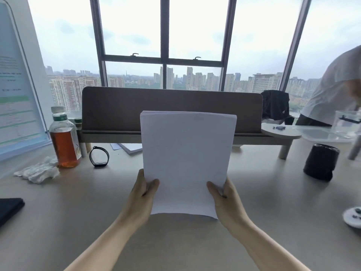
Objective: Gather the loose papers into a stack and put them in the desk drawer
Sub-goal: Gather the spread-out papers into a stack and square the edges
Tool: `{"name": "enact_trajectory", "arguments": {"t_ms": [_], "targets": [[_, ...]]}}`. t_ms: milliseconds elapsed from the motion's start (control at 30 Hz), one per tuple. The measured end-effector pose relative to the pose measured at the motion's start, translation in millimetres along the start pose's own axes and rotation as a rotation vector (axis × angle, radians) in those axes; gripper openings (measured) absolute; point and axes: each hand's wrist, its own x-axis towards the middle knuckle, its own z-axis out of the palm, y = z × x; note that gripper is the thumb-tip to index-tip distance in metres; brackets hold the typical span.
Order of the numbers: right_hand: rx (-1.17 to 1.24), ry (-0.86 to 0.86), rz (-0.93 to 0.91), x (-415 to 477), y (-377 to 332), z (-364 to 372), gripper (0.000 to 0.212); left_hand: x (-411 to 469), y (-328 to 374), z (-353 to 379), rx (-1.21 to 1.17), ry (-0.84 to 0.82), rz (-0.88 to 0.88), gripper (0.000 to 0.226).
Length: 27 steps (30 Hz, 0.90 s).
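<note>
A stack of white papers [186, 159] stands upright in front of me, lifted above the beige desk [78, 212]. My left hand [141, 194] grips its lower left edge, thumb on the front sheet. My right hand [225, 198] clasps the lower right edge the same way. The top edges of the sheets look roughly even. More white sheets [131, 147] lie flat under the brown shelf riser behind the stack. No drawer shows in this view.
A tea bottle [64, 137], a black wristband [99, 157] and crumpled tissue [38, 171] sit at the left. A black cylinder [320, 162] and a white round object [352, 217] are at the right. The brown riser [172, 110] spans the back. A person leans in far right.
</note>
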Motion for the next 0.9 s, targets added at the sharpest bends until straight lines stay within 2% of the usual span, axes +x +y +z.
{"name": "enact_trajectory", "arguments": {"t_ms": [100, 433, 600, 700, 900], "targets": [[0.017, 0.008, -0.012, 0.8, 0.7, -0.2, 0.04, 0.0, -1.8, -0.1, 0.008, -0.01, 0.027, 0.04], [0.022, -0.026, 0.014, -5.6, 9.6, 2.4, 0.038, -1.7, -13.6, 0.1, 0.004, 0.022, 0.008, 0.03], [0.162, -0.007, -0.019, 2.5, -6.8, -10.3, 0.021, -3.7, -13.4, 3.4, -0.005, 0.016, 0.023, 0.024], [0.214, -0.014, -0.041, 12.9, -21.0, -4.4, 0.025, -4.5, -13.1, 3.4, -0.056, 0.033, 0.017, 0.024], [0.096, 0.022, -0.085, 14.4, -18.4, -2.3, 0.034, -4.0, -12.6, -1.6, -0.002, -0.045, 0.006, 0.029]]}}
